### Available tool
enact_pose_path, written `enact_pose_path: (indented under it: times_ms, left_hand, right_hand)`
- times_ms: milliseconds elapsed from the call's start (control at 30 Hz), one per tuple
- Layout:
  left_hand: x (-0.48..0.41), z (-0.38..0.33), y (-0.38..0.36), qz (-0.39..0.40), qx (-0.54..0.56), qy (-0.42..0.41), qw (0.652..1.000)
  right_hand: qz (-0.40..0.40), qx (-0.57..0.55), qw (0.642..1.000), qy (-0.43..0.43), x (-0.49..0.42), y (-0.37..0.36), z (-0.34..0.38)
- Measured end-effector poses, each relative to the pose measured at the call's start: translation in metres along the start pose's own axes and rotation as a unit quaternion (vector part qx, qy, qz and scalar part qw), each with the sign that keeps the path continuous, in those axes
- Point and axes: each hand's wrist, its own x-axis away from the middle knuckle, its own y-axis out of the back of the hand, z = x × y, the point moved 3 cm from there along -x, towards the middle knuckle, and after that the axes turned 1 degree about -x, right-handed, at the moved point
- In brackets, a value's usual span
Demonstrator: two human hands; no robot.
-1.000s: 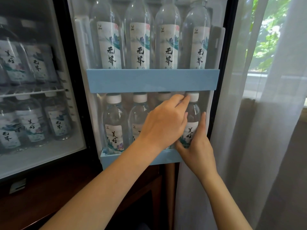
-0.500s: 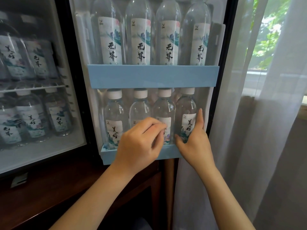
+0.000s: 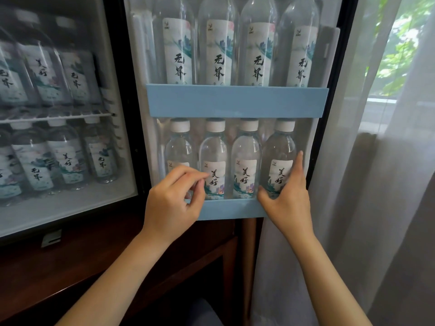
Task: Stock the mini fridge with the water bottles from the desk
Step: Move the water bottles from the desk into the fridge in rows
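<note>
1. Lower door shelf: pale blue, fixed on the inside of the open fridge door.
2. In the lower door shelf: four small water bottles, upright in one row, side by side, with white caps and labels turned outward.
3. At the right end of the lower door shelf: right hand, gripping the rightmost bottle, with the thumb low on its left side and the forefinger stretched up along its right side.
4. In front of the left end of the lower door shelf: left hand, before the leftmost bottle, fingers curled and thumb tip near the forefinger. Nothing seen held; touching that bottle or not, impossible to tell.
5. Directly above the lower door shelf: upper door shelf, same blue, carrying four taller bottles, also upright.
6. To the left of the lower door shelf: fridge interior, with more bottles above and below a wire rack, all rather hazy.
7. Below the lower door shelf: dark wooden bench.
8. To the right of the lower door shelf: sheer white curtain, with green leaves behind it.
</note>
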Motion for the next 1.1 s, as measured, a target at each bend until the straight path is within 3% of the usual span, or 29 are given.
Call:
enact_pose_path:
  times_ms: [67, 200, 367, 567, 733, 900, 1100]
  left_hand:
    - [0.001, 0.003, 0.001, 0.001, 0.0, 0.002, 1.0]
    - [0.005, 0.01, 0.004, 0.004, -0.027, -0.018, 0.999]
    - [0.013, 0.021, 0.012, 0.008, -0.064, -0.029, 0.997]
    - [0.023, 0.046, 0.043, 0.04, -0.112, -0.008, 0.993]
    - [0.043, 0.084, 0.098, 0.083, -0.193, 0.066, 0.975]
    - [0.073, 0.125, 0.172, 0.123, -0.3, 0.156, 0.933]
    - [0.115, 0.159, 0.271, 0.102, -0.397, 0.264, 0.873]
  right_hand:
    - [-0.034, 0.023, 0.999, 0.005, 0.003, 0.0, 0.001]
    - [-0.199, 0.061, 0.976, 0.072, 0.017, -0.004, 0.016]
    - [-0.238, 0.039, 0.95, 0.196, 0.027, -0.037, 0.055]
    - [-0.184, 0.012, 0.935, 0.302, 0.032, -0.084, 0.11]
    - [-0.129, -0.046, 0.919, 0.37, 0.049, -0.118, 0.16]
    - [0.025, -0.061, 0.901, 0.429, 0.07, -0.172, 0.22]
    - [0.209, -0.07, 0.868, 0.445, 0.115, -0.251, 0.292]
